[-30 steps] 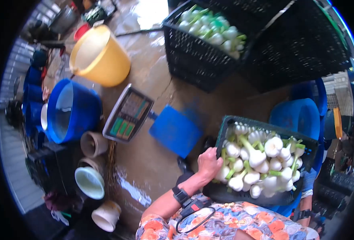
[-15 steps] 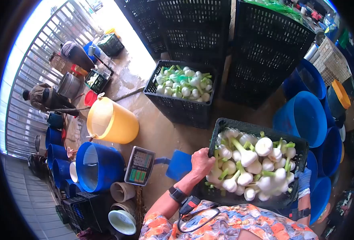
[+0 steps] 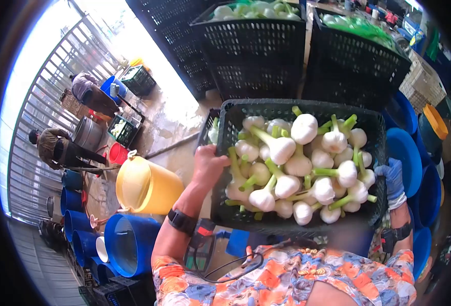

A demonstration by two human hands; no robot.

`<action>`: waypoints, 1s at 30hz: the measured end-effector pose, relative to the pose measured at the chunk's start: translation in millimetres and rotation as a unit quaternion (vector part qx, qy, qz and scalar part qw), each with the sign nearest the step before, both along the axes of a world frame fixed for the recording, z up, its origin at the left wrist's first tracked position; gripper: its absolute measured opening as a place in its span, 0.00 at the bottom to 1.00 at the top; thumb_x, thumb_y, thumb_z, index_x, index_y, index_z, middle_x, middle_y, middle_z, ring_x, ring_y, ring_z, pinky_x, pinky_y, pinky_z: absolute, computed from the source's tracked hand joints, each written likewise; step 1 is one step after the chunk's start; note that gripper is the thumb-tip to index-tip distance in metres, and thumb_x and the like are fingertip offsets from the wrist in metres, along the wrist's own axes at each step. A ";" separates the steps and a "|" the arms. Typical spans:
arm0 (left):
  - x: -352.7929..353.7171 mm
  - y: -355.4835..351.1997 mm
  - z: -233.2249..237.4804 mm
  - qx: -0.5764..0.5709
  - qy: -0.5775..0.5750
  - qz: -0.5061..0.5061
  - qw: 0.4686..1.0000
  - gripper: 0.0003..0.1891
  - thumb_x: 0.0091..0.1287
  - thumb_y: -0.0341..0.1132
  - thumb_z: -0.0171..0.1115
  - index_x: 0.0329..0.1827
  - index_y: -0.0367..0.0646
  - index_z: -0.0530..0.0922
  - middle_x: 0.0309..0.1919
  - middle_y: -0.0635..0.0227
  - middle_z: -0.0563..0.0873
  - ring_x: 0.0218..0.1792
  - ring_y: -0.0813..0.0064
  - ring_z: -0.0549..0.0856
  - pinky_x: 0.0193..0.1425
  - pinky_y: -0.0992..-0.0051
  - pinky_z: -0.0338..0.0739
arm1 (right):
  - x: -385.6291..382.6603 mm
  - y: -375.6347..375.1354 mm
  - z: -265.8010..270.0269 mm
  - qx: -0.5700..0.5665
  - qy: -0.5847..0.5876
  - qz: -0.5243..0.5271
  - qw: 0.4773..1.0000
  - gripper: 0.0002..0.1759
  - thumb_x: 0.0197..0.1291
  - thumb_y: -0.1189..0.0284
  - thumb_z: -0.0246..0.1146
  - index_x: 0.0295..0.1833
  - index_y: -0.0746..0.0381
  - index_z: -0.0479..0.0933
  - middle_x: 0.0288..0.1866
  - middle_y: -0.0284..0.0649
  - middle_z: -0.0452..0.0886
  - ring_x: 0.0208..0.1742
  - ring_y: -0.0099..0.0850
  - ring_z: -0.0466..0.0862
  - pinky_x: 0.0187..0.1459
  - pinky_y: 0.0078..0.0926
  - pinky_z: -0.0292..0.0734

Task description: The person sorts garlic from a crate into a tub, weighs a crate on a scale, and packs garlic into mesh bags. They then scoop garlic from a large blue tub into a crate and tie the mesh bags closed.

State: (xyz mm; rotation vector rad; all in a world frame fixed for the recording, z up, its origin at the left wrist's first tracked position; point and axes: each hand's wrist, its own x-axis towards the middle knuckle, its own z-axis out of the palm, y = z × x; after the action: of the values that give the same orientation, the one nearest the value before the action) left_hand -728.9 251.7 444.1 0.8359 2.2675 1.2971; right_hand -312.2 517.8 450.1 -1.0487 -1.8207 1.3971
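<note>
A black plastic crate (image 3: 230, 217) full of white garlic bulbs (image 3: 282, 150) with short green stems is held up in front of my body. My left hand (image 3: 210, 166), bare, is closed round the crate's left edge. At the right edge my right hand (image 3: 390, 178), in a blue glove, grips the rim, its fingers partly hidden by the crate wall. Behind the held crate, another black crate (image 3: 205, 133) of garlic shows only a corner.
Tall stacks of black crates (image 3: 253, 48) stand ahead. A yellow bucket (image 3: 151, 186) and blue tubs (image 3: 128, 245) are at the left, more blue tubs (image 3: 406, 158) at the right. Two people (image 3: 57, 148) bend near the railing. The scale (image 3: 200, 250) is partly hidden by my left arm.
Both hands have raised the garlic crate and moved it forward. It now covers most of the garlic crate behind it. The view has shifted, showing garlic on top of the stacks.
</note>
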 end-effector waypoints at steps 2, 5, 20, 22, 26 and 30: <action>-49.0 0.1 9.3 0.002 -0.027 0.018 0.999 0.09 0.44 0.24 0.62 0.30 0.32 0.83 0.21 0.70 0.83 0.19 0.83 0.78 0.22 0.80 0.73 | -53.2 7.8 2.2 -0.004 -0.032 0.049 0.998 0.05 0.43 0.78 0.60 0.29 0.66 0.78 0.23 0.34 0.79 0.22 0.20 0.76 0.26 0.19 0.72; -135.9 12.6 13.9 0.008 -0.040 0.031 0.999 0.08 0.44 0.25 0.62 0.28 0.32 0.82 0.19 0.69 0.82 0.19 0.82 0.78 0.21 0.78 0.72 | -154.2 10.3 2.8 -0.032 -0.043 0.006 0.999 0.05 0.44 0.77 0.62 0.29 0.66 0.79 0.22 0.34 0.80 0.22 0.20 0.77 0.26 0.20 0.72; -203.0 67.9 5.4 -0.145 -0.006 -0.016 0.989 0.08 0.43 0.27 0.61 0.27 0.32 0.79 0.21 0.69 0.81 0.22 0.76 0.76 0.29 0.74 0.72 | -203.1 12.1 -43.8 -0.070 -0.155 -0.073 0.983 0.16 0.41 0.63 0.66 0.30 0.65 0.77 0.26 0.51 0.80 0.32 0.49 0.81 0.36 0.39 0.75; -217.8 61.2 -7.0 -0.137 -0.041 -0.010 0.990 0.11 0.44 0.26 0.59 0.32 0.33 0.78 0.25 0.68 0.81 0.24 0.75 0.77 0.31 0.74 0.73 | -201.0 10.8 -45.9 -0.084 -0.106 -0.050 0.990 0.17 0.41 0.62 0.66 0.31 0.65 0.76 0.26 0.50 0.79 0.32 0.47 0.81 0.36 0.39 0.75; -212.1 58.6 0.3 -0.099 -0.102 0.034 0.989 0.09 0.59 0.33 0.62 0.30 0.38 0.73 0.24 0.68 0.79 0.24 0.77 0.79 0.27 0.76 0.74 | -200.7 -5.6 -59.1 -0.091 -0.012 -0.049 0.995 0.19 0.43 0.63 0.66 0.38 0.65 0.74 0.28 0.50 0.79 0.33 0.46 0.82 0.37 0.37 0.76; -199.8 67.2 15.5 -0.185 0.002 0.106 0.977 0.16 0.63 0.42 0.63 0.34 0.38 0.71 0.22 0.64 0.78 0.18 0.71 0.80 0.16 0.72 0.74 | -208.2 -18.8 -37.2 -0.118 0.034 -0.089 0.988 0.18 0.42 0.63 0.65 0.36 0.64 0.75 0.29 0.52 0.80 0.34 0.48 0.82 0.37 0.38 0.77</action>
State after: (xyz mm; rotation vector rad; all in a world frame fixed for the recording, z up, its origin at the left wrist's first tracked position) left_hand -928.7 318.9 459.5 0.4776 2.5454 0.9031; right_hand -520.4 499.0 412.9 -1.2337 -1.4995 1.5445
